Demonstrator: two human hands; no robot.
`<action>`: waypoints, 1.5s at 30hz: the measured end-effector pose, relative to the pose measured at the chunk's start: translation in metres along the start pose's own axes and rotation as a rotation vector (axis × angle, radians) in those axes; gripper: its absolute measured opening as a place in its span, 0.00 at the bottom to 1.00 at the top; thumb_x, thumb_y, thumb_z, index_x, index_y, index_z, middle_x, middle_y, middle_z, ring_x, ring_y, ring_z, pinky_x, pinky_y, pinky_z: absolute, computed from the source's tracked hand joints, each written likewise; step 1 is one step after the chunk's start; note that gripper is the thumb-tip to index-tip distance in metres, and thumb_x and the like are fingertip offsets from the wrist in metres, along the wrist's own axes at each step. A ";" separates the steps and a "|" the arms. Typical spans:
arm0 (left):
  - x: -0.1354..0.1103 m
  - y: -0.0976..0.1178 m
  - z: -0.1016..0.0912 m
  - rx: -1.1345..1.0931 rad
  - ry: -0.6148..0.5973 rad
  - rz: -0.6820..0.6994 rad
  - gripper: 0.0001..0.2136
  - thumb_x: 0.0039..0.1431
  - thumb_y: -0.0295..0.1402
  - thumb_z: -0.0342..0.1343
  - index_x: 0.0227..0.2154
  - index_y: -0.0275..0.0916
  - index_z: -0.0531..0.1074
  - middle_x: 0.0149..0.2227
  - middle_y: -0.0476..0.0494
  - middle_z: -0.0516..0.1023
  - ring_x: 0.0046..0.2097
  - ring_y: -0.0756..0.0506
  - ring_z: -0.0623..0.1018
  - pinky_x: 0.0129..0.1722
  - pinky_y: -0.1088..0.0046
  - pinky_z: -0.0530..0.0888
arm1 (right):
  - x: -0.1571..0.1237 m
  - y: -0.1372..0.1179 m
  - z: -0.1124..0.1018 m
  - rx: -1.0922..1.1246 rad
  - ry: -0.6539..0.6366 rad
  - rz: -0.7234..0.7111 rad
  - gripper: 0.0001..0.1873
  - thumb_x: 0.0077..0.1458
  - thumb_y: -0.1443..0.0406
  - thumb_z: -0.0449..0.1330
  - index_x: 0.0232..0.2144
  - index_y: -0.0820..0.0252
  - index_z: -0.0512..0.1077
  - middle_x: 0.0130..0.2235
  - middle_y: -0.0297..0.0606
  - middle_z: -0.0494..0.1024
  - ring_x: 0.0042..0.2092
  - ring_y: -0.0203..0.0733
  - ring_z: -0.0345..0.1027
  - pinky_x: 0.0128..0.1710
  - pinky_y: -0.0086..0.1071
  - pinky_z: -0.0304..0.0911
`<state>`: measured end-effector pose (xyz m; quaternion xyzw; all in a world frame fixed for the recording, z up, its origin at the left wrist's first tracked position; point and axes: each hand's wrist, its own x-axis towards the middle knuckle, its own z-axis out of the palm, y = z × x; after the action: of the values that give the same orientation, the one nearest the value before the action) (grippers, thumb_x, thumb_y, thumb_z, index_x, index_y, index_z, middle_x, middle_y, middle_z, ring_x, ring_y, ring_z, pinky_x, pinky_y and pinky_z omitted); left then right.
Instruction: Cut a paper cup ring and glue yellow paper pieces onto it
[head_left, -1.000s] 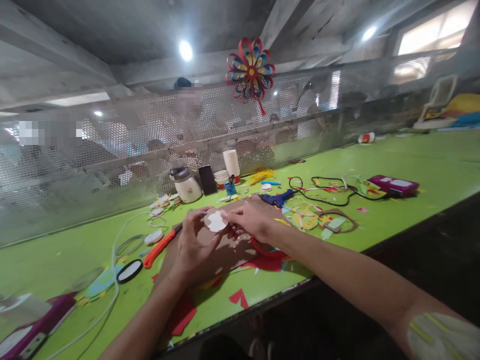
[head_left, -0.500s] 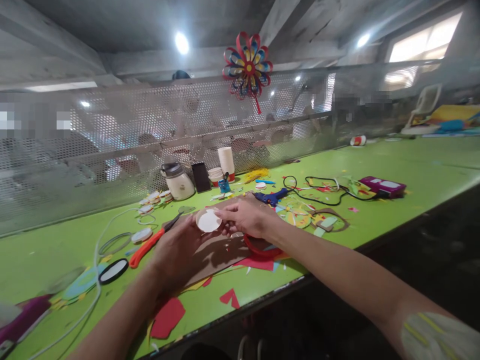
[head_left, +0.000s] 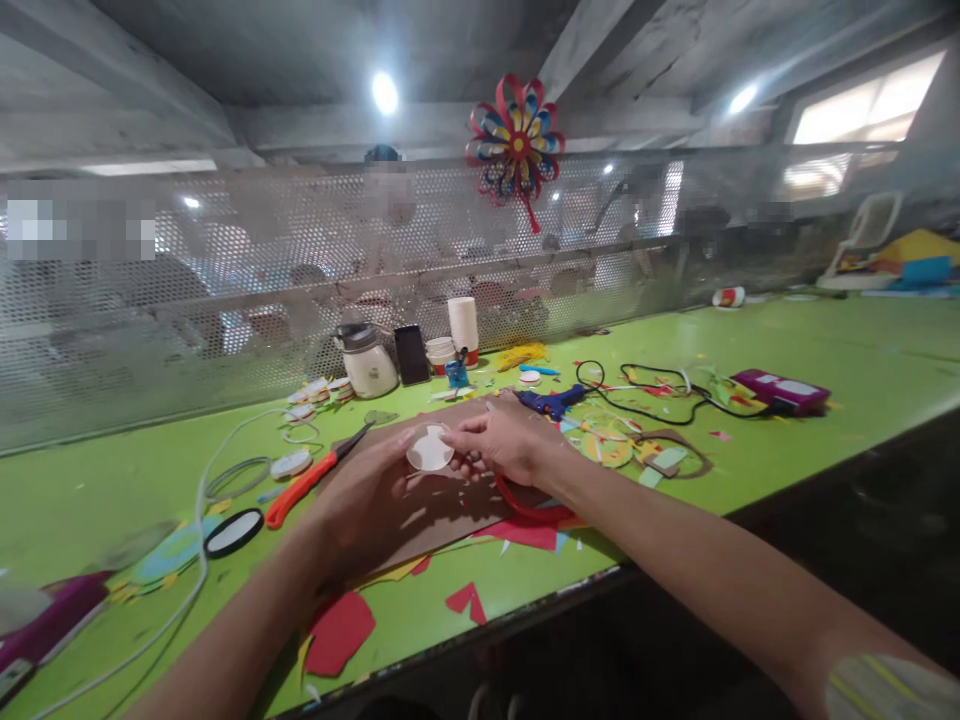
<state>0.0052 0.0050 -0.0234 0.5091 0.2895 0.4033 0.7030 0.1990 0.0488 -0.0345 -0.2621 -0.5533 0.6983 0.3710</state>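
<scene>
Both my hands hold a small white round disc (head_left: 430,450) over a brown cardboard sheet (head_left: 442,510) on the green table (head_left: 787,340). My left hand (head_left: 367,500) supports the disc from the left and below, fingers curled around its edge. Pinching its right edge is my right hand (head_left: 506,440). A red ring (head_left: 525,508) lies on the cardboard just under my right wrist. An orange-handled utility knife (head_left: 307,485) lies left of my left hand.
Red paper scraps (head_left: 339,632) lie near the table's front edge. A blue glue gun (head_left: 551,402) with a black cord, coloured paper cut-outs (head_left: 611,445), a white jar (head_left: 367,365), a phone (head_left: 412,354) and stacked cups (head_left: 463,325) stand behind. A perforated metal screen (head_left: 225,290) backs the table, with a paper flower (head_left: 515,140) on it.
Both hands stay on the white disc, which has tilted and turned slightly between my fingers. The view has shifted a little.
</scene>
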 end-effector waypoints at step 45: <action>-0.003 0.039 -0.071 0.410 0.516 0.244 0.16 0.44 0.36 0.70 0.36 0.38 0.77 0.37 0.42 0.83 0.40 0.44 0.80 0.44 0.66 0.73 | 0.006 0.004 -0.038 -1.107 0.253 -0.274 0.08 0.54 0.59 0.66 0.28 0.56 0.81 0.28 0.37 0.80 0.33 0.43 0.72 0.36 0.33 0.63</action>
<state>-0.0649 0.0430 -0.0091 0.5520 0.4698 0.5331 0.4365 0.2245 0.0752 -0.0475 -0.4243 -0.8162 0.2139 0.3288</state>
